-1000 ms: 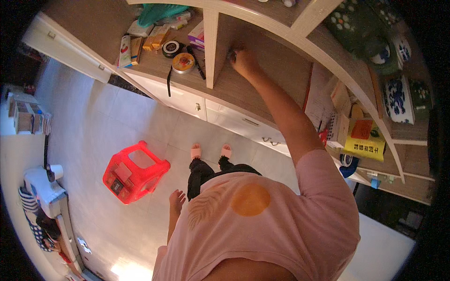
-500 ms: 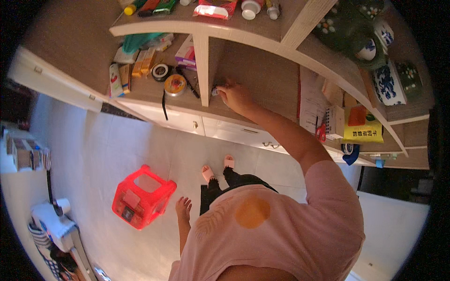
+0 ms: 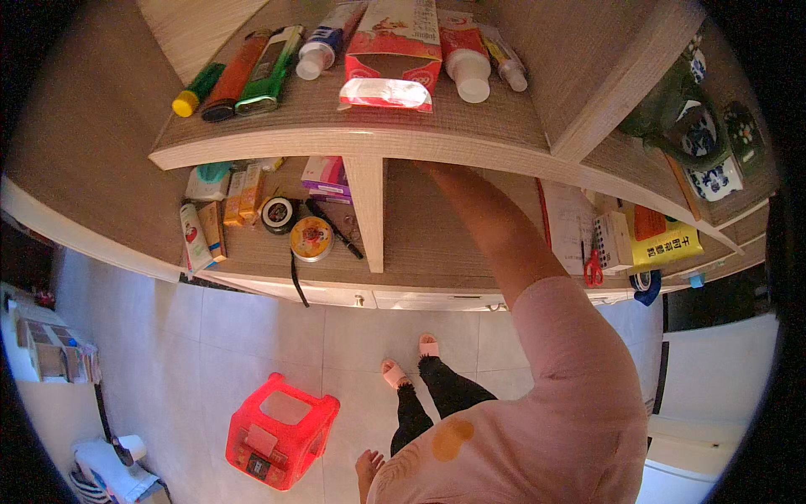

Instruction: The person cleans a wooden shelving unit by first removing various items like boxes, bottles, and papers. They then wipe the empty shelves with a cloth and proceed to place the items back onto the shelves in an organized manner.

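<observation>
My right forearm (image 3: 483, 214) reaches into the middle compartment of the shelf unit, under the upper shelf (image 3: 353, 143). The upper shelf hides my right hand, so its fingers and anything in them cannot be seen. A wooden divider (image 3: 364, 214) stands to the left of this arm. My left hand (image 3: 368, 464) hangs low beside my body, above the floor, its fingers apart and nothing in it. On the upper shelf lie an opened red and white box (image 3: 393, 59), tubes with white caps (image 3: 468, 71) and lighters (image 3: 270, 71).
Left of the divider sit a yellow round tin (image 3: 311, 238), a black round container (image 3: 278, 215), a white tube (image 3: 195, 238) and small orange boxes (image 3: 243, 195). To the right are red scissors (image 3: 593, 269) and a yellow packet (image 3: 667, 244). A red plastic stool-like frame (image 3: 285, 428) stands on the floor.
The view has shifted, showing more of the upper shelf. My right hand, earlier at the divider's foot with a small pale thing at its fingertips, has gone deeper, out of sight. My left hand stays low.
</observation>
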The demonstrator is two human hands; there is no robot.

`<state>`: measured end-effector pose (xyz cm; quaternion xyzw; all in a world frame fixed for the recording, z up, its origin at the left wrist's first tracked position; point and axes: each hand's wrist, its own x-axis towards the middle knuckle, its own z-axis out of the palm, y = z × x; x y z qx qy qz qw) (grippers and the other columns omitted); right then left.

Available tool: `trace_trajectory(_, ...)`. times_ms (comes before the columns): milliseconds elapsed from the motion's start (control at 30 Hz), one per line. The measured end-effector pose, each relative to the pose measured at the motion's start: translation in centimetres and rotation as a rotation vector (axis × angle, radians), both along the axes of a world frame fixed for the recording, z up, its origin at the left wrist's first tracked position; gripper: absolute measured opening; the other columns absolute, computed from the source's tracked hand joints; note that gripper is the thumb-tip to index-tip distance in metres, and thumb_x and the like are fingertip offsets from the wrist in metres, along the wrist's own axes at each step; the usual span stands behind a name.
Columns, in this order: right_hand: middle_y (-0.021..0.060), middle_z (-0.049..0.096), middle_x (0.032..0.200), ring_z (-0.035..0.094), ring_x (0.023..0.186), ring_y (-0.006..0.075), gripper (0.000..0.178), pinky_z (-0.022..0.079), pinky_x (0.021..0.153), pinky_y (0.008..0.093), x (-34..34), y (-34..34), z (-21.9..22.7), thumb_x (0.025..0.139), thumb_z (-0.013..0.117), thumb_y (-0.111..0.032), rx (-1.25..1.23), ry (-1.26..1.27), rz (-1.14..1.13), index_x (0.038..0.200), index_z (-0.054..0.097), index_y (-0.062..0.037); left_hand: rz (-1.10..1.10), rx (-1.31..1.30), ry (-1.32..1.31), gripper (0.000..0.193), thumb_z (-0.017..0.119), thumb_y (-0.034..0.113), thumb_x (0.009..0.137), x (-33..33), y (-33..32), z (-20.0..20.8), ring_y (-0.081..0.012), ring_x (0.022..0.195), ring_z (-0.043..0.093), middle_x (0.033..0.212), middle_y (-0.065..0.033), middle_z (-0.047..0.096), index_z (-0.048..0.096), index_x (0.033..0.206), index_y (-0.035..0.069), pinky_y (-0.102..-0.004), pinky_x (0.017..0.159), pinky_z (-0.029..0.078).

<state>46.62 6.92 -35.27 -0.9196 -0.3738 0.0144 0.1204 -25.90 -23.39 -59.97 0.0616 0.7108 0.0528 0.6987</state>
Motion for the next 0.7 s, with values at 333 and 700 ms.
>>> trace_trajectory(333,0.0202,0.056,0.096,0.056,0.082,0.0318,0.022,0.047,0.064,0.0396,-0.2,-1.4,-0.3,0.078,0.05,-0.015,-0.004,-0.022,0.019,0.092,0.058,0.0003,-0.509,0.287,-0.117,0.038,0.048,0.015,0.081,-0.8,3.6,2.3,-0.0279,0.088,0.055,0.104,-0.0151,0.051,0.039,0.116,0.005,-0.0389,0.069,0.046)
trace_trajectory(700,0.0187,0.056,0.095,0.056,0.083,0.0306,0.023,0.047,0.065,0.0395,4.7,-12.8,1.2,0.078,0.05,-0.015,-0.123,-0.1,-0.09,0.093,0.058,-0.0002,-0.138,0.047,-0.069,0.041,0.047,0.012,0.079,1.8,4.0,0.9,-0.0277,0.086,0.055,0.104,-0.0139,0.051,0.036,0.119,0.008,-0.041,0.066,0.045)
